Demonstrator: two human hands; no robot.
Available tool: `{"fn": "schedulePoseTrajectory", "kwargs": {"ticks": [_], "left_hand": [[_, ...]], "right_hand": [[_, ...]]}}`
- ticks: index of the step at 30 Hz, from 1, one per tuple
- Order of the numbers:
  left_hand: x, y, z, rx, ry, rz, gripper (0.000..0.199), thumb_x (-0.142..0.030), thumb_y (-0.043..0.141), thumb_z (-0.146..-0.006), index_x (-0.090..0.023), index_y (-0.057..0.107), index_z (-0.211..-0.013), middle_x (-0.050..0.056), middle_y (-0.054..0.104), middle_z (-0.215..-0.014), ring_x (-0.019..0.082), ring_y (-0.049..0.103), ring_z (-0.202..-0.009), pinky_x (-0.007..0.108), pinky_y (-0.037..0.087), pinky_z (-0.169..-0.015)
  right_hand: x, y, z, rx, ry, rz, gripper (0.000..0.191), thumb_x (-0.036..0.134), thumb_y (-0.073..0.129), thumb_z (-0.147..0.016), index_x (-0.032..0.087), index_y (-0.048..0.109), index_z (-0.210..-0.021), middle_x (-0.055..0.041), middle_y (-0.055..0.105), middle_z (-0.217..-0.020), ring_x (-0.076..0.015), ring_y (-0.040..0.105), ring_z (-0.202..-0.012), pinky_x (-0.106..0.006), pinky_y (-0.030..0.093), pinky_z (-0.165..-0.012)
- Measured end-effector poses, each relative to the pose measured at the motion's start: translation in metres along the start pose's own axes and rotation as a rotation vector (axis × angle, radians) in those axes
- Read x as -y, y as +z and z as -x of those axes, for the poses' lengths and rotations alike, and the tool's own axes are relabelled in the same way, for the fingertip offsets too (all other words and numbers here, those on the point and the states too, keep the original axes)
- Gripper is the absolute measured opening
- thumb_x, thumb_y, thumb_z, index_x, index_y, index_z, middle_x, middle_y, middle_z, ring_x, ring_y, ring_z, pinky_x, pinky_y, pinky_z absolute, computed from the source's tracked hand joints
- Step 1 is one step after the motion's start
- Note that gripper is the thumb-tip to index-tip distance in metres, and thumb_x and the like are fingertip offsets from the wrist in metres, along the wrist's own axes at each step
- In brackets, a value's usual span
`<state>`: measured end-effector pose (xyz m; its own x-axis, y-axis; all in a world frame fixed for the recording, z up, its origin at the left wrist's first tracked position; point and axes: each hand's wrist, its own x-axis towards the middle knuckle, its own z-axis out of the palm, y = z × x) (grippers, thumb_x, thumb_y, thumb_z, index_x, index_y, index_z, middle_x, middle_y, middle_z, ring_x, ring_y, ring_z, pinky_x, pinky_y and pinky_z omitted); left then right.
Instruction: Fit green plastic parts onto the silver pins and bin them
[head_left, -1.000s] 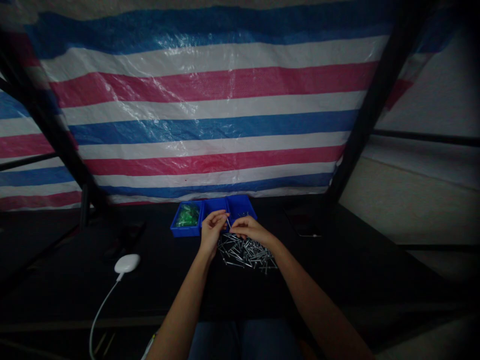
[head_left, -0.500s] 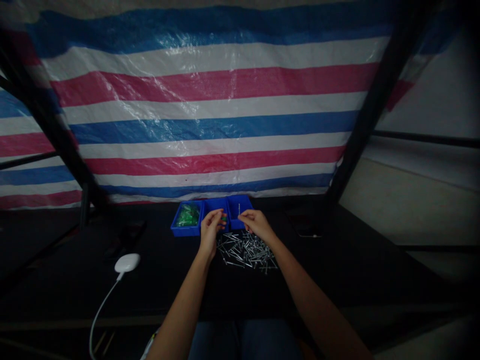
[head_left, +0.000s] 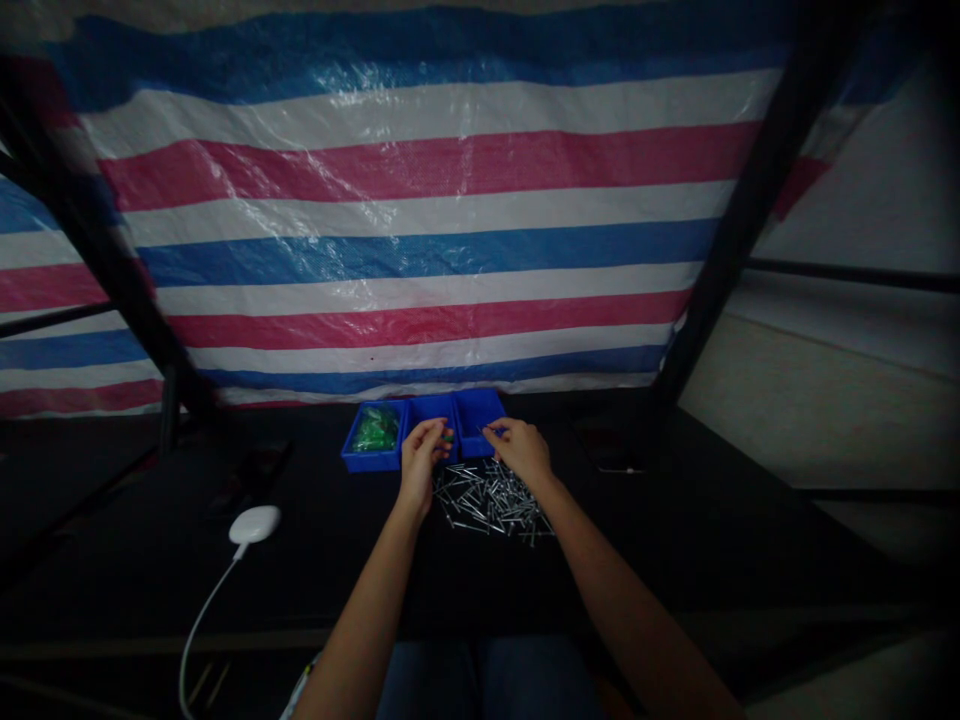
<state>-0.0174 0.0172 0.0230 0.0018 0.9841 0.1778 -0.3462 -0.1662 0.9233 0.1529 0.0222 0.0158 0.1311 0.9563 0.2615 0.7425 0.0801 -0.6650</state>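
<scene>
My left hand [head_left: 422,458] hovers at the front edge of the middle compartment of a blue plastic parts tray [head_left: 375,462], pinching a small green piece [head_left: 448,437] at its fingertips. My right hand [head_left: 521,450] sits over the back of a loose pile of metal nails [head_left: 491,497], its fingertips at the right compartment [head_left: 480,408] and pinching a thin metal nail [head_left: 491,430]. The left compartment holds a bag of green pieces [head_left: 375,430]. Dim light hides the small details.
A white round device [head_left: 254,524] with a white cable lies on the black table [head_left: 675,540] to the left. A dark phone [head_left: 609,450] lies at the back right. A striped tarpaulin [head_left: 412,240] and black frame posts [head_left: 750,200] stand behind.
My right hand has shifted a little to the right, and the nail at its fingertips has gone from upright to tilted. My left hand has stayed nearly still since the previous frame.
</scene>
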Motion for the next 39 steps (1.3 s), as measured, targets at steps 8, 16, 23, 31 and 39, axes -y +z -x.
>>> {"fn": "schedulePoseTrajectory", "kwargs": {"ticks": [8, 16, 23, 31, 39], "left_hand": [[0.001, -0.002, -0.002, 0.013, -0.018, 0.004, 0.035, -0.039, 0.065, -0.065, -0.014, 0.061, -0.089, 0.005, 0.061, -0.077, 0.008, 0.053, -0.058, 0.018, 0.039, -0.052], [-0.001, -0.001, -0.001, 0.009, -0.027, 0.008, 0.034, -0.039, 0.066, -0.064, -0.014, 0.062, -0.086, 0.005, 0.062, -0.076, 0.009, 0.053, -0.057, 0.018, 0.039, -0.052], [-0.001, -0.001, -0.001, 0.018, -0.026, 0.003, 0.033, -0.039, 0.065, -0.064, -0.014, 0.062, -0.086, 0.005, 0.061, -0.077, 0.009, 0.053, -0.059, 0.018, 0.039, -0.052], [-0.002, 0.0, 0.0, 0.017, -0.02, 0.004, 0.035, -0.04, 0.066, -0.064, -0.014, 0.062, -0.087, 0.005, 0.061, -0.076, 0.009, 0.052, -0.058, 0.018, 0.038, -0.051], [-0.002, 0.0, 0.0, 0.003, -0.037, -0.011, 0.037, -0.041, 0.067, -0.062, -0.014, 0.062, -0.086, 0.006, 0.062, -0.076, 0.009, 0.052, -0.057, 0.018, 0.038, -0.051]], "right_hand": [[0.001, -0.004, 0.0, 0.036, -0.074, -0.081, 0.027, 0.041, 0.046, -0.079, 0.022, 0.065, -0.084, 0.0007, 0.064, -0.054, -0.0132, 0.06, -0.054, -0.02, 0.036, -0.051], [-0.001, -0.007, 0.002, 0.177, -0.273, -0.056, 0.021, 0.035, 0.054, -0.074, 0.02, 0.067, -0.081, 0.0014, 0.062, -0.053, -0.0114, 0.055, -0.049, -0.02, 0.034, -0.05], [-0.014, -0.008, -0.001, 0.337, -0.247, 0.056, 0.015, 0.029, 0.061, -0.065, 0.022, 0.07, -0.076, 0.0009, 0.061, -0.054, -0.0115, 0.054, -0.049, -0.02, 0.032, -0.047], [-0.023, -0.013, -0.004, 0.39, -0.2, 0.128, 0.015, 0.03, 0.062, -0.063, 0.023, 0.071, -0.073, -0.0006, 0.064, -0.059, -0.0119, 0.054, -0.051, -0.021, 0.031, -0.047], [-0.023, -0.008, -0.004, 0.358, -0.256, 0.168, 0.012, 0.029, 0.061, -0.065, 0.023, 0.071, -0.07, 0.0, 0.065, -0.062, -0.012, 0.055, -0.053, -0.021, 0.032, -0.048]]}}
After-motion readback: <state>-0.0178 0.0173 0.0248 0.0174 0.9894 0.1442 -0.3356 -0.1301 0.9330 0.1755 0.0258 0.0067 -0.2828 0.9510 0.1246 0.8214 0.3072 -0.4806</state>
